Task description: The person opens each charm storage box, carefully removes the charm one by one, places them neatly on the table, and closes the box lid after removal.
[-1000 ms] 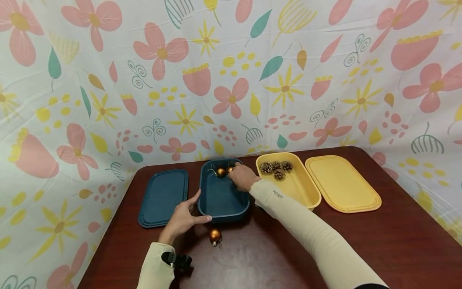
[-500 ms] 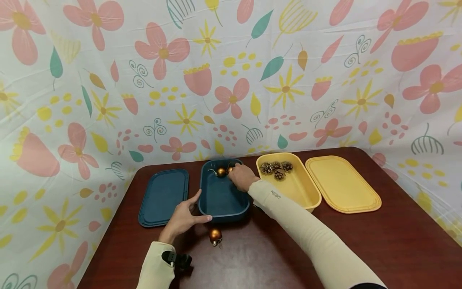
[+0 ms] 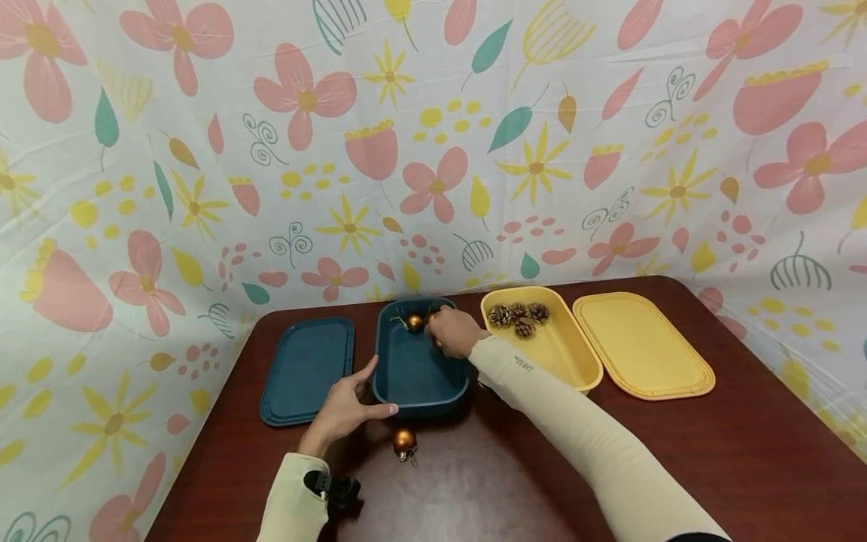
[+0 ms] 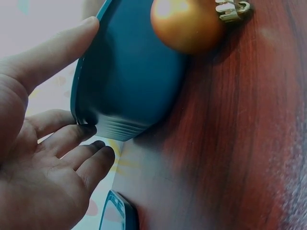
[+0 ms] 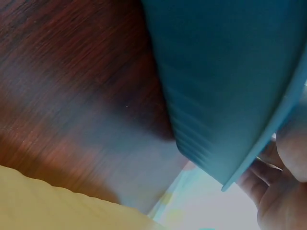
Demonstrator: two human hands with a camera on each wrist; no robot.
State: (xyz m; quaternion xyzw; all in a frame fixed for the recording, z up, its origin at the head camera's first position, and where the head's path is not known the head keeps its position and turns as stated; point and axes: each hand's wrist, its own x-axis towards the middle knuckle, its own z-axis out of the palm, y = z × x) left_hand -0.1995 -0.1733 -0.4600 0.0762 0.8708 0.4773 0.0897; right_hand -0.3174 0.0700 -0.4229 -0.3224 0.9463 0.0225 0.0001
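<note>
- At far left, we are seeing a dark blue lid (image 3: 308,373) lying flat on the reddish-brown desk (image 3: 447,489), beside its box.
- Next, a person's left hand (image 3: 342,412) is spreading around the near left corner of the blue box (image 3: 420,410); its grip is wide, the thumb resting on the near rim and the fingers touching the side.
- Inside the box, near its far end, we are finding one copper-coloured bauble (image 3: 415,323) in plain sight, with more copper showing at the other hand.
- Just outside the near end, another bauble (image 3: 404,439) is lying on the desk, its metal cap towards us.
- The right hand (image 3: 455,332) is hanging over the box's right edge, fingers bending down inside; its grip is hiding itself, so we are unable to tell whether it is pinching a bauble.
- Further right, four pine cones (image 3: 524,326) are clustering at the far end of the yellow box (image 3: 555,357).
- At far right, a yellow lid (image 3: 643,346) is lying flat.
- We are judging the sorting well advanced: pine cones looking settled, one bauble remaining outside, both lids lying off.
</note>
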